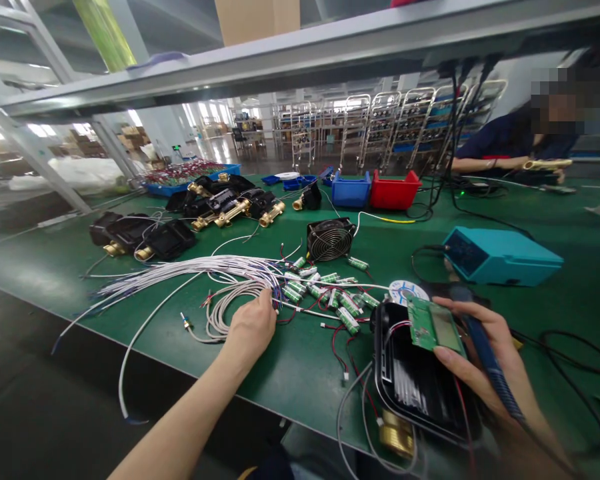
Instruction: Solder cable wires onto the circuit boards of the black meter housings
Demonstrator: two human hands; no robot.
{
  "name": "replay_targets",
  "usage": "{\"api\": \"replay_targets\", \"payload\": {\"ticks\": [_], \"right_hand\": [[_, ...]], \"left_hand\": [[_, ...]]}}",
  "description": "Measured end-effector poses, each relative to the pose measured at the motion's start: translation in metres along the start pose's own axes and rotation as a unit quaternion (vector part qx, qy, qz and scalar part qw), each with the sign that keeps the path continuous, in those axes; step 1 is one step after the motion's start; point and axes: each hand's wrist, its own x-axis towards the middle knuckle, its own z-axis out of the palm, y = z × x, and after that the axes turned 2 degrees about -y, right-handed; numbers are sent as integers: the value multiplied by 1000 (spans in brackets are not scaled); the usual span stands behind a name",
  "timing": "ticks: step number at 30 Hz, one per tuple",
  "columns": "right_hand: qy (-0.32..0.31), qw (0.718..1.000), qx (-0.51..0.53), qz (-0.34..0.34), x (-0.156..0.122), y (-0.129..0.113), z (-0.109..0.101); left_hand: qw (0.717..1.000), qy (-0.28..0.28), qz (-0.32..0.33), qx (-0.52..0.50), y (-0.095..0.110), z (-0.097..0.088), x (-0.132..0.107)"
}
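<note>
My left hand [253,323] is closed, with its fingertips pinching at a white cable [235,265] bundle. Just beside that hand lies a coil of grey cable [217,313]. In my right hand [500,360] are a green circuit board [423,325] with a small display and a soldering iron [490,367] with a blue handle, its tip hidden. The board is tilted over an open black housing [420,387], joined to it by thin wires. A brass fitting [396,433] sticks out below the housing. Green-and-white batteries [349,320] with red and black leads lie between my hands.
A black fan [331,239] stands behind the batteries. At right sits a teal soldering station [503,257]. Blue [351,190] and red [394,191] bins stand farther back. Brass-and-black meter bodies [225,207] are piled at left. Across the bench, a co-worker's hand [517,162] is near a brass part.
</note>
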Motion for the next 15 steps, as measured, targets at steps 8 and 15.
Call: {"api": "replay_targets", "payload": {"ticks": [8,15], "right_hand": [[5,1000,20,16,1,-6,0],[2,1000,8,17,1,-6,1]], "left_hand": [[987,97,-62,-115,-11,-9,-8],[955,138,-47,-260,-20,9,-3]]}}
